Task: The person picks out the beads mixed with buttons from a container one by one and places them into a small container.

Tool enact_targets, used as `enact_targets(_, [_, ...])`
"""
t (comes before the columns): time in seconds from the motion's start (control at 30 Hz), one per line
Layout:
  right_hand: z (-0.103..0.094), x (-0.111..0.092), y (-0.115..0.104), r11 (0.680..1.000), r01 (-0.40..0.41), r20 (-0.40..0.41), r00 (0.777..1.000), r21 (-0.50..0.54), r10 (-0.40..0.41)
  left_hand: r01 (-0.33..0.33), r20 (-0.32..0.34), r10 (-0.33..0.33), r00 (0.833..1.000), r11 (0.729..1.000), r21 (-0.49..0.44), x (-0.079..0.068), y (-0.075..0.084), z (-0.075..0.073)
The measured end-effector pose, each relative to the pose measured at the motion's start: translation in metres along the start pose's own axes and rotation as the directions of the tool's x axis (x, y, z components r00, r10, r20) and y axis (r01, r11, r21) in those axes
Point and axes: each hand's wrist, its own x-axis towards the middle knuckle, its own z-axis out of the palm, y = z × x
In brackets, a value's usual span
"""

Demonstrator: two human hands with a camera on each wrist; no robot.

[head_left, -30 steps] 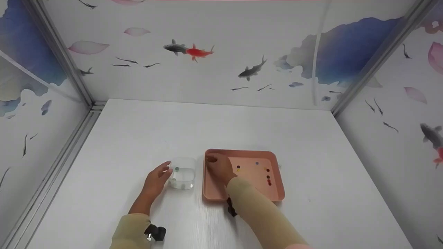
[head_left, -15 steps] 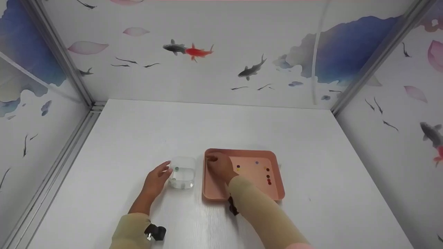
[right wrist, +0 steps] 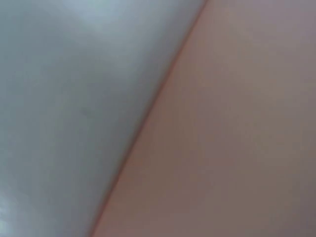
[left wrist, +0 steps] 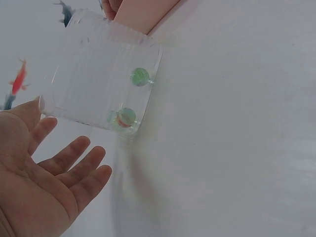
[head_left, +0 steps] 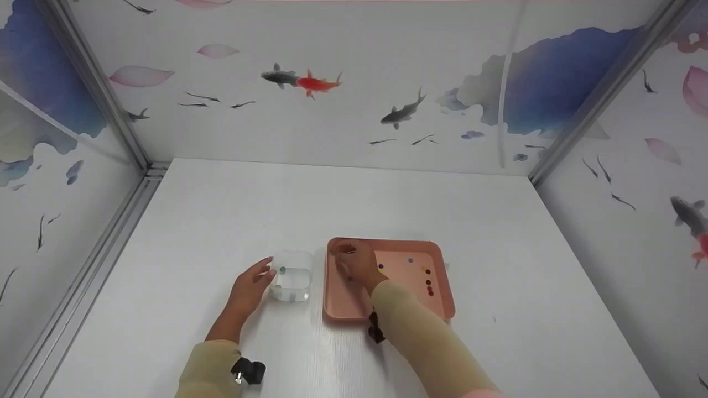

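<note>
My left hand point(head_left: 249, 290) lies beside a clear plastic box point(head_left: 292, 287), fingers spread and relaxed, with the fingertips at its left side. In the left wrist view the thumb and a finger of this hand point(left wrist: 54, 182) reach the box's edge. A green glass marble point(left wrist: 139, 77) and a marble with an orange streak point(left wrist: 126, 117) lie inside the box. My right hand point(head_left: 359, 262) is over the far left corner of the pink tray point(head_left: 345, 309), fingers bent downward. I cannot tell whether its fingertips hold anything. The right wrist view shows only the blurred tray edge point(right wrist: 148, 113).
Several small coloured balls lie in the tray, among them a blue one point(head_left: 410, 260) and a red one point(head_left: 430, 291) towards its right side. The white table point(head_left: 265, 204) is bounded by printed panels point(head_left: 354, 127) at the back and sides.
My right hand has shifted slightly right and back within the tray's far left corner, its fingers somewhat less tucked. The left hand and the box have stayed put.
</note>
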Motion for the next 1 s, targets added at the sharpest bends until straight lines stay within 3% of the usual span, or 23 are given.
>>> enact_targets(0.3, [0.0,-0.001,-0.004,0.979,-0.126,0.015,0.992,0.162,0.125,-0.013,-0.012,0.013,1.0,1.0,-0.002,0.001,-0.001,0.002])
enact_targets(0.6, [-0.001,-0.002,-0.008,0.95,-0.135,-0.006,0.99,0.282,0.143,-0.001,-0.013,0.001,1.0,1.0,0.004,0.0,0.0,0.002])
enact_targets(0.67, [-0.001,-0.003,-0.01,0.936,-0.138,-0.007,0.989,0.324,0.148,-0.006,-0.016,0.006,1.0,1.0,0.012,0.0,0.0,0.002])
enact_targets(0.9, [-0.001,-0.005,-0.014,0.837,-0.133,0.004,0.988,0.532,0.155,-0.041,-0.023,0.041,0.999,0.999,0.004,-0.002,0.001,0.002])
enact_targets(1.0, [-0.002,-0.004,-0.014,0.833,-0.132,0.004,0.988,0.537,0.154,-0.038,-0.024,0.038,0.999,0.999,0.008,-0.001,0.001,0.002])
